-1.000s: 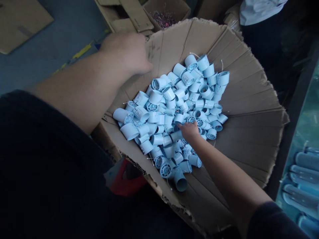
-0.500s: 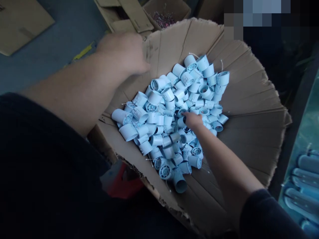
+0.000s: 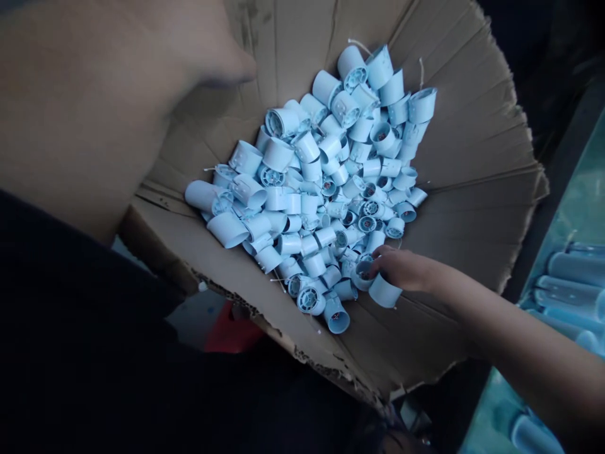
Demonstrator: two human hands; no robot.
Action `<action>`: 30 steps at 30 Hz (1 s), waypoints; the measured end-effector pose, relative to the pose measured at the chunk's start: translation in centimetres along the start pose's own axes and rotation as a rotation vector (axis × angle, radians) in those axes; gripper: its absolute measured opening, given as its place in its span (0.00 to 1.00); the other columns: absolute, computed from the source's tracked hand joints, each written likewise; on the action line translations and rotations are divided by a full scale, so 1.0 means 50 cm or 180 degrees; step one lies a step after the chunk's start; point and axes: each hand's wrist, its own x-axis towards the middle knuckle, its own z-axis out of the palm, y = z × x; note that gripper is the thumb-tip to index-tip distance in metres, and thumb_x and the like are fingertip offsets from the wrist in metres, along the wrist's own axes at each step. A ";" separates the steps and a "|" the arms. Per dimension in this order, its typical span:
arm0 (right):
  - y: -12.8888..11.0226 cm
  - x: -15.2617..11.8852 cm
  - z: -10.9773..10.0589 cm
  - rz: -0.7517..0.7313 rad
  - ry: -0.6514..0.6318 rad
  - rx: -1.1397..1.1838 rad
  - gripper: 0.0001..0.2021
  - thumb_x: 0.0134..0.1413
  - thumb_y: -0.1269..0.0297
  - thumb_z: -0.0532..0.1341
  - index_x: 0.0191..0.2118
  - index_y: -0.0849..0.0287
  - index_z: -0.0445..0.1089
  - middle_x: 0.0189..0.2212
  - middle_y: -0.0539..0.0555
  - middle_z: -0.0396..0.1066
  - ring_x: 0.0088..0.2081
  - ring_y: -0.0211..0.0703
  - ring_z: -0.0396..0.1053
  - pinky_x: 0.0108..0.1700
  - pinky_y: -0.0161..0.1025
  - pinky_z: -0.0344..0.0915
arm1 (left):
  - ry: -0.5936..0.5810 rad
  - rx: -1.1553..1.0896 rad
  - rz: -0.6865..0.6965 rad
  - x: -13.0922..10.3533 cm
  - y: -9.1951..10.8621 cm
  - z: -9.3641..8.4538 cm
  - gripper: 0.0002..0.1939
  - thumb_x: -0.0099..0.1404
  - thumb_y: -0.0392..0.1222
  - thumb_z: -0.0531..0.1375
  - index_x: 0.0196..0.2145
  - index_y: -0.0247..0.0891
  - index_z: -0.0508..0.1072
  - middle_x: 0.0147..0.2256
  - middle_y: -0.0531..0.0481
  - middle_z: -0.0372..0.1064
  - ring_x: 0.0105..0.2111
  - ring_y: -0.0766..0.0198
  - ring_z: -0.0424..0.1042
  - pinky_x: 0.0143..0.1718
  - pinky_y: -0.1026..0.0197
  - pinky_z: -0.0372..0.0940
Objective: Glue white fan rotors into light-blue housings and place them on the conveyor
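A deep cardboard box [image 3: 454,227] with a ragged rim holds a heap of short white plastic cylinders [image 3: 278,154]. Some show spoked ends, and thin white wires stick out. My right hand [image 3: 401,268] is at the heap's lower right, fingers closed on white cylinders; one [image 3: 385,292] hangs below the fingers and another touches the fingertips. At the upper left, my left hand [image 3: 203,47], close to the camera, grips the box's edge with the thumb against the inner wall. Its other fingers are hidden.
Longer pale blue-white tubes [image 3: 571,287] lie on a greenish surface [image 3: 579,208] to the right of the box. Something red [image 3: 231,331] shows below the box's near left edge. A dark sleeve [image 3: 70,302] fills the lower left.
My right hand has moved from the middle of the heap toward its lower right, now with cylinders at its fingers. The view has come closer; my left hand stays by the box's edge.
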 end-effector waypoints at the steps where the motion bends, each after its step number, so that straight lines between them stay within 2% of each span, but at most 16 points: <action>1: -0.006 0.014 0.002 -0.0116 -0.0055 0.0108 0.13 0.48 0.75 0.66 0.39 0.55 0.81 0.47 0.59 0.72 0.52 0.55 0.69 0.54 0.44 0.65 | 0.0354 0.0064 0.0029 -0.010 0.004 -0.005 0.49 0.62 0.72 0.31 0.65 0.28 0.45 0.67 0.50 0.39 0.64 0.40 0.49 0.65 0.51 0.51; 3: -0.017 0.058 -0.005 -0.0348 -0.0130 0.0348 0.11 0.47 0.76 0.67 0.37 0.55 0.81 0.45 0.56 0.74 0.60 0.55 0.62 0.60 0.42 0.61 | 0.0841 0.0122 0.0122 -0.028 0.012 -0.014 0.43 0.64 0.68 0.40 0.59 0.27 0.58 0.60 0.49 0.55 0.58 0.44 0.62 0.57 0.51 0.64; 5: -0.023 0.114 -0.018 -0.0405 -0.0097 0.0573 0.12 0.48 0.76 0.68 0.40 0.57 0.79 0.47 0.55 0.74 0.62 0.53 0.60 0.62 0.42 0.59 | 0.0873 0.0094 0.0158 -0.037 0.018 -0.021 0.39 0.65 0.63 0.45 0.58 0.24 0.61 0.57 0.44 0.60 0.56 0.40 0.65 0.55 0.46 0.67; 7: -0.024 0.175 -0.024 -0.0301 -0.0006 0.0761 0.13 0.54 0.73 0.67 0.46 0.61 0.76 0.49 0.56 0.73 0.57 0.50 0.67 0.59 0.45 0.65 | 0.0874 -0.0043 0.0167 -0.037 0.020 -0.025 0.37 0.66 0.59 0.49 0.58 0.22 0.62 0.57 0.40 0.62 0.56 0.36 0.65 0.54 0.42 0.66; 9: -0.024 0.229 -0.016 -0.0174 0.0064 0.0877 0.12 0.63 0.68 0.63 0.51 0.64 0.71 0.48 0.57 0.72 0.48 0.46 0.72 0.50 0.45 0.72 | 0.0968 -0.0226 0.0214 -0.032 0.018 -0.026 0.35 0.66 0.57 0.52 0.57 0.20 0.64 0.57 0.38 0.63 0.57 0.34 0.64 0.56 0.40 0.64; 12: -0.033 0.279 0.009 -0.0117 0.0126 0.0877 0.13 0.68 0.61 0.60 0.51 0.64 0.69 0.45 0.56 0.72 0.41 0.42 0.73 0.43 0.42 0.74 | 0.1160 -0.0474 0.0308 -0.020 0.011 -0.022 0.34 0.63 0.55 0.57 0.56 0.20 0.67 0.57 0.36 0.65 0.57 0.31 0.63 0.55 0.37 0.63; 15: -0.054 0.279 0.022 -0.0117 0.0246 0.0686 0.13 0.67 0.63 0.61 0.53 0.64 0.68 0.46 0.56 0.71 0.42 0.42 0.72 0.44 0.42 0.74 | 0.1263 -0.0546 0.0358 -0.012 0.006 -0.020 0.34 0.62 0.54 0.59 0.54 0.20 0.68 0.55 0.34 0.67 0.56 0.28 0.65 0.52 0.34 0.65; 18: -0.091 0.244 0.008 -0.0053 0.0521 0.0266 0.15 0.64 0.68 0.62 0.55 0.61 0.68 0.49 0.57 0.69 0.47 0.47 0.71 0.50 0.48 0.71 | 0.1275 -0.0566 0.0389 -0.009 0.008 -0.020 0.34 0.61 0.54 0.59 0.53 0.18 0.69 0.54 0.32 0.68 0.55 0.26 0.66 0.50 0.32 0.65; 21: -0.143 0.208 -0.015 0.0038 0.0923 -0.0248 0.20 0.63 0.76 0.56 0.59 0.55 0.67 0.52 0.61 0.65 0.49 0.55 0.70 0.55 0.59 0.63 | 0.1245 -0.0607 0.0354 -0.009 0.014 -0.020 0.34 0.60 0.53 0.60 0.53 0.19 0.69 0.53 0.33 0.69 0.54 0.28 0.66 0.50 0.33 0.65; 23: -0.178 0.197 -0.025 0.0014 0.1120 -0.0499 0.23 0.62 0.78 0.51 0.59 0.54 0.67 0.51 0.63 0.64 0.47 0.58 0.70 0.54 0.62 0.61 | 0.1231 -0.0627 0.0298 -0.010 0.015 -0.020 0.34 0.60 0.53 0.61 0.55 0.21 0.68 0.54 0.35 0.69 0.54 0.30 0.67 0.51 0.34 0.65; 26: -0.213 0.196 -0.035 -0.0133 0.1320 -0.0631 0.24 0.61 0.78 0.50 0.58 0.53 0.68 0.50 0.62 0.64 0.43 0.56 0.71 0.50 0.56 0.64 | 0.1223 -0.0651 0.0236 -0.016 0.008 -0.018 0.33 0.60 0.53 0.61 0.55 0.24 0.69 0.53 0.36 0.69 0.54 0.32 0.68 0.50 0.35 0.66; 30: -0.210 0.176 -0.062 -0.0374 0.1581 -0.0451 0.23 0.60 0.76 0.53 0.58 0.54 0.68 0.54 0.61 0.62 0.44 0.51 0.71 0.47 0.45 0.67 | 0.1081 -0.0939 0.0193 -0.026 0.007 -0.029 0.33 0.62 0.54 0.62 0.58 0.29 0.69 0.56 0.34 0.68 0.56 0.32 0.66 0.55 0.33 0.62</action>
